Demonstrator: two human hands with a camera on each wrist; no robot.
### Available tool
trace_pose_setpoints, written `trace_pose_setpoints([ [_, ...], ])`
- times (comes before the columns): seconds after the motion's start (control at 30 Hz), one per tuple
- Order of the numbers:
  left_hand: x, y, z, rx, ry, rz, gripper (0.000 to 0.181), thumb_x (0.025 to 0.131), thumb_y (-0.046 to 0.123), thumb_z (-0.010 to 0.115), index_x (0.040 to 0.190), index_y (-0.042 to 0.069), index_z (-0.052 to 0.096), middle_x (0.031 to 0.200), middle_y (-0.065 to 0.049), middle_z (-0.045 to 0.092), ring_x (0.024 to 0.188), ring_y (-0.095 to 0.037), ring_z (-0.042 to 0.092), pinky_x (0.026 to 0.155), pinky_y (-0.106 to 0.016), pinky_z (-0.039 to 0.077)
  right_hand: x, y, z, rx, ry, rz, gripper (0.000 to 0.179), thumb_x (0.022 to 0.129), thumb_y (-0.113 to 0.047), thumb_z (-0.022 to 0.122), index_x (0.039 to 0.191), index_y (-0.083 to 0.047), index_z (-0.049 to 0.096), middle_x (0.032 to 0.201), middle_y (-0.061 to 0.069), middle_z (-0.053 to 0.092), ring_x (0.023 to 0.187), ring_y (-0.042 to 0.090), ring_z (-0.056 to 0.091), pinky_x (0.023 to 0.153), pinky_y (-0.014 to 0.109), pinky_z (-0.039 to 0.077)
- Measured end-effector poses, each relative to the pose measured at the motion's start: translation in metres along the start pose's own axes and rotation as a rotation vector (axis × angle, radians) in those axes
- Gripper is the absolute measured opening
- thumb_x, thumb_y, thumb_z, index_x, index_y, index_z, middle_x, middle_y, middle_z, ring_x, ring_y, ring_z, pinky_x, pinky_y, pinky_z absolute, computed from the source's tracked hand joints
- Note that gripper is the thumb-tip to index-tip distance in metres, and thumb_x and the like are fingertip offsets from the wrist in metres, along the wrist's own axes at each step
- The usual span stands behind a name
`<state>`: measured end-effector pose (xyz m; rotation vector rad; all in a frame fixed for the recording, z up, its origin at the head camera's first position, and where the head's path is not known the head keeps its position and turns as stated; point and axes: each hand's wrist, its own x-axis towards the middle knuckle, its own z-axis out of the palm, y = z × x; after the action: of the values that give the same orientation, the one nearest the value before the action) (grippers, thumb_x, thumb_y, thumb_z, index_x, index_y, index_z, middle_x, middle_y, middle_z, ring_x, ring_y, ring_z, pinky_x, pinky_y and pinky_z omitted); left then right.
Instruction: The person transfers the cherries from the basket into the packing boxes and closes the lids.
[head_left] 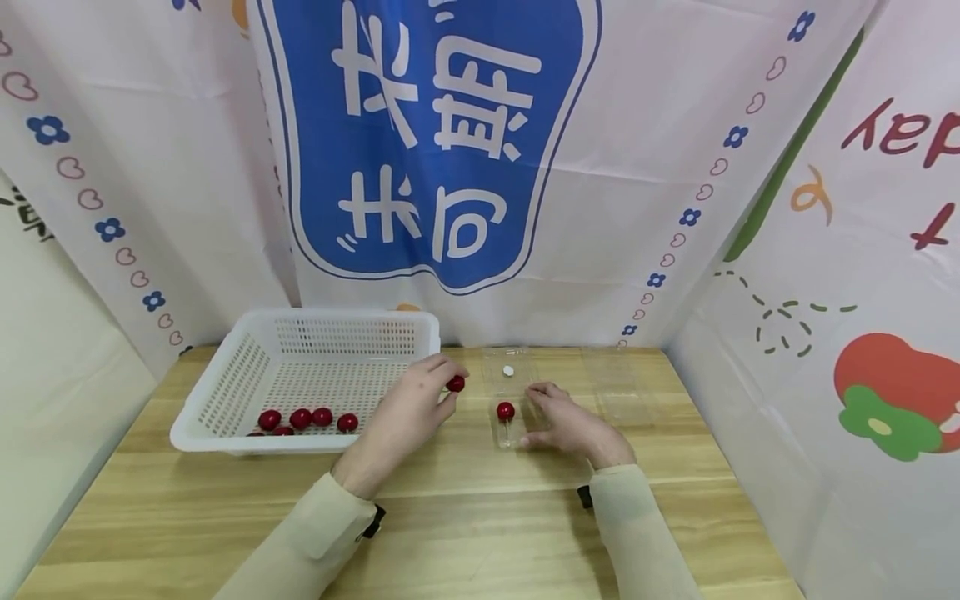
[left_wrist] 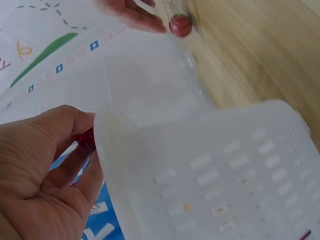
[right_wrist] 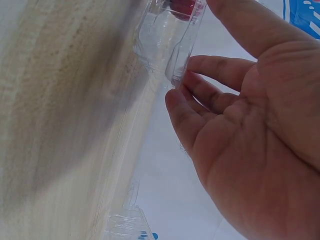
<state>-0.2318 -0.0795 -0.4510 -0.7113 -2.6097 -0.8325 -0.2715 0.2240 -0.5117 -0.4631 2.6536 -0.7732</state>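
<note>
My left hand (head_left: 408, 408) pinches a small glossy red fruit (head_left: 455, 383) between thumb and fingertips, beside the right edge of a white plastic basket (head_left: 433, 329). In the left wrist view the basket's wall partly hides this fruit (left_wrist: 86, 139). Several more red fruits (head_left: 301, 417) lie along the near side inside the basket. My right hand (head_left: 573, 425) holds the right side of an opened clear plastic box (head_left: 497, 435), thumb and bent fingers against it. One red fruit (head_left: 506, 411) sits in the box's near half; a white round spot (head_left: 508, 371) shows on the far half.
Another clear plastic box (head_left: 618, 383) lies at the back right of the wooden table (head_left: 465, 533). A printed cloth (head_left: 637, 167) hangs behind the table, and more pale cloth walls it in on both sides.
</note>
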Motion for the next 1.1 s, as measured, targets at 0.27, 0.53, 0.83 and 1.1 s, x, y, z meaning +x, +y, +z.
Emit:
trace_pose_setpoints([
  [0.27, 0.002, 0.014, 0.016, -0.019, -0.036, -0.002, 0.031, 0.097, -0.006, 0.087, 0.124, 0.007, 0.079, 0.122, -0.007, 0.083, 0.113, -0.026, 0.081, 0.100, -0.043, 0.072, 0.000, 0.001, 0.001, -0.002, 0.004, -0.006, 0.102, 0.100, -0.030, 0.095, 0.179, 0.003, 0.040, 0.191, 0.023, 0.034, 0.177, 0.049, 0.037, 0.146, 0.067, 0.035],
  [0.53, 0.003, 0.024, 0.036, -0.043, -0.061, 0.024, 0.027, 0.096, -0.004, 0.088, 0.113, 0.010, 0.073, 0.113, -0.003, 0.078, 0.104, -0.021, 0.077, 0.090, -0.040, 0.071, 0.000, 0.002, 0.001, -0.024, 0.008, -0.027, 0.100, 0.101, -0.031, 0.095, 0.178, 0.004, 0.041, 0.189, 0.024, 0.036, 0.176, 0.049, 0.038, 0.145, 0.066, 0.038],
  [0.83, 0.007, 0.034, 0.057, -0.074, -0.122, 0.010, 0.025, 0.096, -0.005, 0.088, 0.110, 0.008, 0.072, 0.115, -0.007, 0.077, 0.105, -0.022, 0.078, 0.089, -0.038, 0.072, 0.002, 0.003, 0.000, -0.030, 0.004, -0.036, 0.100, 0.102, -0.032, 0.094, 0.178, 0.005, 0.041, 0.189, 0.025, 0.038, 0.176, 0.049, 0.039, 0.145, 0.066, 0.038],
  [1.1, 0.005, 0.036, 0.076, -0.055, -0.196, -0.036, 0.026, 0.098, -0.003, 0.088, 0.111, 0.010, 0.070, 0.113, -0.004, 0.074, 0.101, -0.017, 0.074, 0.087, -0.030, 0.070, 0.001, 0.003, 0.001, -0.020, 0.010, -0.031, 0.098, 0.102, -0.030, 0.094, 0.178, 0.004, 0.042, 0.189, 0.023, 0.038, 0.176, 0.047, 0.039, 0.146, 0.063, 0.038],
])
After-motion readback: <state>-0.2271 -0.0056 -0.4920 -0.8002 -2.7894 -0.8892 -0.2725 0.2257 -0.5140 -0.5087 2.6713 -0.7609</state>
